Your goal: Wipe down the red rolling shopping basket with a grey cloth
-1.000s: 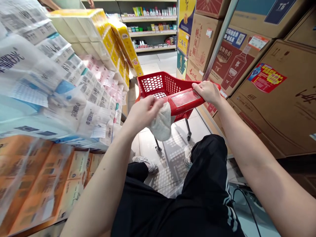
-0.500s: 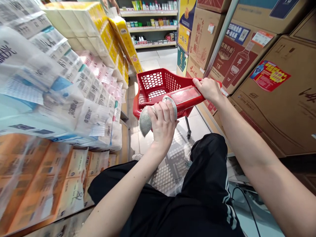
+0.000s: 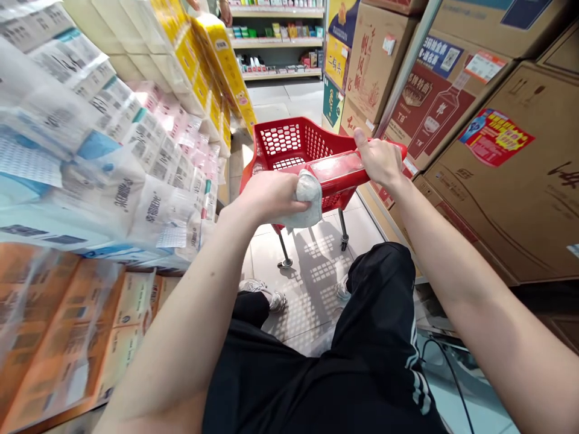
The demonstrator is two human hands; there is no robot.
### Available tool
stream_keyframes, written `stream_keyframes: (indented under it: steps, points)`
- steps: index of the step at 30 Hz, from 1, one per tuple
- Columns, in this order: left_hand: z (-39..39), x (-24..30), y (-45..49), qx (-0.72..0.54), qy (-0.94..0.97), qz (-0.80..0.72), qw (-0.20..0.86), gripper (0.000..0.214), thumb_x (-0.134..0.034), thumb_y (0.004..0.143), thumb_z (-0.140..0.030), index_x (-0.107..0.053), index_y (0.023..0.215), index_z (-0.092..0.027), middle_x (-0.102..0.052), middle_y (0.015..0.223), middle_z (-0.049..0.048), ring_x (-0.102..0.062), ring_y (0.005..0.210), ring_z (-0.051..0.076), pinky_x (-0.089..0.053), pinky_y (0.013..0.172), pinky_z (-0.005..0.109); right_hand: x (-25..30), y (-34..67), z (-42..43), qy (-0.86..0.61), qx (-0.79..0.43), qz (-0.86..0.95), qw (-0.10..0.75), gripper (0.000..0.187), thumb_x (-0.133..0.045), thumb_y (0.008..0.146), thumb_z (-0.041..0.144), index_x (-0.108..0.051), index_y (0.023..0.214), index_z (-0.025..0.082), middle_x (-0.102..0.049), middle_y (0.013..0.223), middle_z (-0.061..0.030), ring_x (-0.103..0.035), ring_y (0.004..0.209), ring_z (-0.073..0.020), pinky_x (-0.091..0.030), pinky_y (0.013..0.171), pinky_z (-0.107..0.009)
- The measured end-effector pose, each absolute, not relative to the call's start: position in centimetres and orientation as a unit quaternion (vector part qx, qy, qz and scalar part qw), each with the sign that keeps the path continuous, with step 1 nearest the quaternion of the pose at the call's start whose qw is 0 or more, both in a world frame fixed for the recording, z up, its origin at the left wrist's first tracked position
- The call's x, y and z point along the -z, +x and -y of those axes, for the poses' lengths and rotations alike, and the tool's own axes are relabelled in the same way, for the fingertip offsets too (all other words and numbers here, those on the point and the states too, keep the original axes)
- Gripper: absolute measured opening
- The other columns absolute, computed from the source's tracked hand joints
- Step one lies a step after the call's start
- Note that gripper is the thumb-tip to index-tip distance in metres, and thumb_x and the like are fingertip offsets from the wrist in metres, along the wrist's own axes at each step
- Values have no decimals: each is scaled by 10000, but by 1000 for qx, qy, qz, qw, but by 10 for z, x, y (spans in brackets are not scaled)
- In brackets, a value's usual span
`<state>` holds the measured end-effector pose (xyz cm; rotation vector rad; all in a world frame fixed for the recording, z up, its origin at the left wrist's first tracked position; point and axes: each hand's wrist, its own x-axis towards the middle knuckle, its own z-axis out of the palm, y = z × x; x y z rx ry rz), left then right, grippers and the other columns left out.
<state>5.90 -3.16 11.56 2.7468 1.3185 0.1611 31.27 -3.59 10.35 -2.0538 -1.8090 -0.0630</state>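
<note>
A red shopping cart (image 3: 337, 172) with a perforated basket stands in front of my knees, its handle bar towards me. My left hand (image 3: 275, 196) is closed on a pale grey cloth (image 3: 309, 196), which lies against the left part of the handle and hangs below it. The fingertips of that hand are partly hidden. Around the right end of the handle my right hand (image 3: 381, 158) is wrapped, thumb raised along the top. The basket shows no goods in its visible part.
Packs of tissue paper (image 3: 149, 144) are stacked along the left, with orange packs (image 3: 49, 331) below. Cardboard cartons (image 3: 506, 187) line the right. Ahead are shelves (image 3: 280, 42) of small goods, and another person's hand (image 3: 225, 12) shows near yellow packs (image 3: 226, 66). A black cable (image 3: 452, 374) lies lower right.
My left hand has turned from palm-down across the handle to a sideways grip, its forearm swinging left. The cloth has bunched and shifted with it. My right hand stays on the handle, thumb now raised.
</note>
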Motion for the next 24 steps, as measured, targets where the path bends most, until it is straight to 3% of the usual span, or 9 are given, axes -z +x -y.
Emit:
stream_keyframes:
  steps: [4,10,14,18,24]
  points:
    - [26,-113,68,-68,905,-412,79,304,-633,701,-460,-659,858,-201,-644,709,63,-620,795,262,-431,688,345,-103,322,29,-740,22,636,218,899,24,892,666,-706,999,152,-657,735,-99,-640,868,-257,-401,748,-375]
    - [78,-86,93,-241,836,-487,-74,318,-422,888,-337,-572,1098,-152,-643,899,146,-591,913,275,-419,744,391,-100,334,28,-710,5,648,277,881,-35,873,713,-713,971,159,-644,665,-84,-650,853,-272,-418,768,-403]
    - [96,-77,107,-285,812,-495,-118,357,-307,929,-246,-521,1185,-116,-629,973,175,-573,957,274,-401,804,427,-97,335,29,-703,16,649,292,851,-57,868,725,-714,913,186,-633,636,-70,-652,837,-266,-424,749,-392]
    - [79,-89,102,-216,848,-478,-76,381,-386,918,-374,-564,1107,-96,-636,878,165,-596,893,277,-418,754,393,-96,334,28,-712,33,644,277,834,-68,863,733,-702,810,194,-630,632,-75,-651,811,-259,-419,712,-373]
    - [38,-110,86,-71,911,-405,16,445,-601,749,-579,-655,896,-162,-643,737,92,-626,816,277,-441,690,345,-101,335,29,-714,27,648,265,808,-93,846,756,-676,738,207,-635,629,-83,-643,792,-256,-397,655,-354]
